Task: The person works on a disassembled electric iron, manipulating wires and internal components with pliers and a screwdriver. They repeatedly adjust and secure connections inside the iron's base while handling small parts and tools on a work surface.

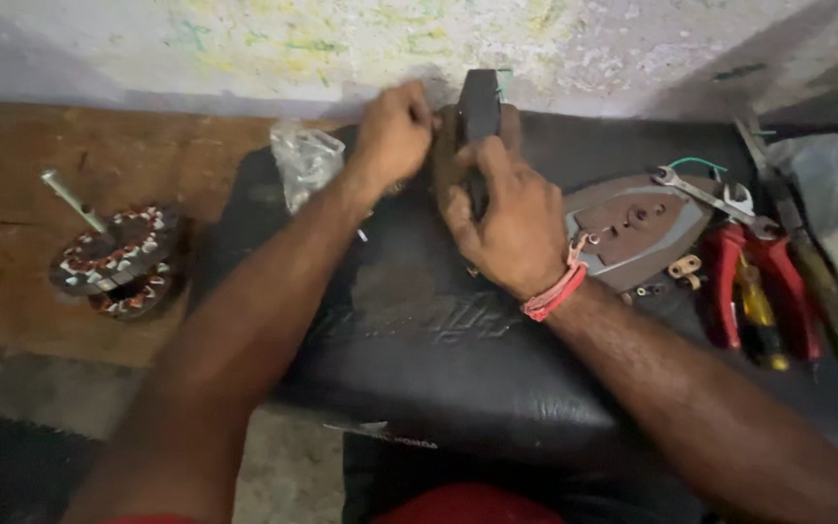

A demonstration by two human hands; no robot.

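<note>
Two surfaces: brown wooden bench (12, 281) at left, black padded seat (438, 359) centre, stained pale wall behind. On the wood, a copper-wound motor stator (118, 260) with a bolt. Crumpled clear plastic bag (305, 165) near left hand (392, 136), fingers curled against the dark iron body (479, 116) standing at the seat's far edge. Right hand (506, 228) clamps its handle. Beyond: iron soleplate (637, 231), spanner (705, 197), red-handled pliers (763, 281)
</note>
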